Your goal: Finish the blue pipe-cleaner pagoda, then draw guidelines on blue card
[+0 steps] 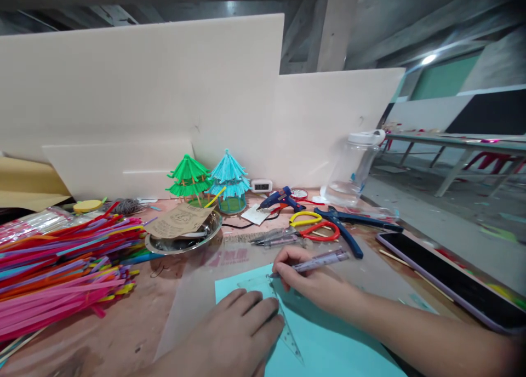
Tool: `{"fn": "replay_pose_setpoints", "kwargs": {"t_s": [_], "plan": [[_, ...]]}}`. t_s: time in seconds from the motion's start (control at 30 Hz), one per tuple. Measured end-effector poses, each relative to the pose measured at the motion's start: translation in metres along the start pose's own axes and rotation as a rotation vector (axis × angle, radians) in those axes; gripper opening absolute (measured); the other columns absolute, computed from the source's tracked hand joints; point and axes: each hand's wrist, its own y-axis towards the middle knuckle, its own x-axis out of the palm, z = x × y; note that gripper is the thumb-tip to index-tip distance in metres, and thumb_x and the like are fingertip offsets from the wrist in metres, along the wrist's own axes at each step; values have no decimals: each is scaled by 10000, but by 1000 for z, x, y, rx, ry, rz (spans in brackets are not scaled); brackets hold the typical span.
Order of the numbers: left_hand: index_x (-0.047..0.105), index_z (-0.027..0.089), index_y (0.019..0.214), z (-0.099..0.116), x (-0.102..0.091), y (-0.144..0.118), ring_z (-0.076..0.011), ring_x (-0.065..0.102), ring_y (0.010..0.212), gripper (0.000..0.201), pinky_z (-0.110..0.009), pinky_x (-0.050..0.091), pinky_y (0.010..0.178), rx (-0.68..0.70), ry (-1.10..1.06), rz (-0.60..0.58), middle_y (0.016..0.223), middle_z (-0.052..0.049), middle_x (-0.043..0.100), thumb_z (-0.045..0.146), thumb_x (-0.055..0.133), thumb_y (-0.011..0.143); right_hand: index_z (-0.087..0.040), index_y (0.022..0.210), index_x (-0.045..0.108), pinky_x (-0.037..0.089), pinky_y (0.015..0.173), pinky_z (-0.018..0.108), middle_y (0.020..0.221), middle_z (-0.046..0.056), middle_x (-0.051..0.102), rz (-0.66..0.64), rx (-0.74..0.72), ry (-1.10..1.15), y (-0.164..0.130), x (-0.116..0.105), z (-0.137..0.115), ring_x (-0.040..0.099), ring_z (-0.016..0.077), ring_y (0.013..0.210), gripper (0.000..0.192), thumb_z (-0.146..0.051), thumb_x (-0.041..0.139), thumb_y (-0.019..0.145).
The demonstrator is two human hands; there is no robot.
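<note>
I saw both hands bare, the left hand (236, 333) at six o'clock, the right hand (306, 281) toward four o'clock; no sleeves, rings or watch showed.

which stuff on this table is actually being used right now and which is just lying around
In use:
left hand pressing down the clear set square
right hand holding the pen at the set square's edge
light blue paper under both

Lying about:
pile of coloured straws
green paper pagoda and blue paper pagoda
glue gun
scissors
blue pliers
metal dish
tablet
</note>
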Motion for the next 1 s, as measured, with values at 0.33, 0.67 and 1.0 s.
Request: {"fn": "replay_pose_setpoints", "kwargs": {"t_s": [0.33,0.67,1.0], "plan": [[541,176,1286,-4,2,1,-287,591,1155,323,-451,516,954,41,52,-32,1350,-68,624,324,431,1020,-202,808,568,372,562,247,650,-8,571,-8,-13,-36,0,-1,2,515,143,612,145,-302,523,902],[552,210,1258,1,-6,1,-266,610,1118,321,-400,534,937,-45,37,-43,1244,-99,620,260,607,946,-205,805,577,355,517,234,615,-12,568,8,-12,-5,2,1,3,507,133,564,154,-323,546,898],[538,225,1294,1,-5,5,-245,615,1020,387,-361,540,883,-84,46,-116,1155,-92,612,212,631,918,-199,808,585,360,517,234,621,-13,572,46,-13,-15,3,1,1,500,128,563,152,-316,534,890]]}}
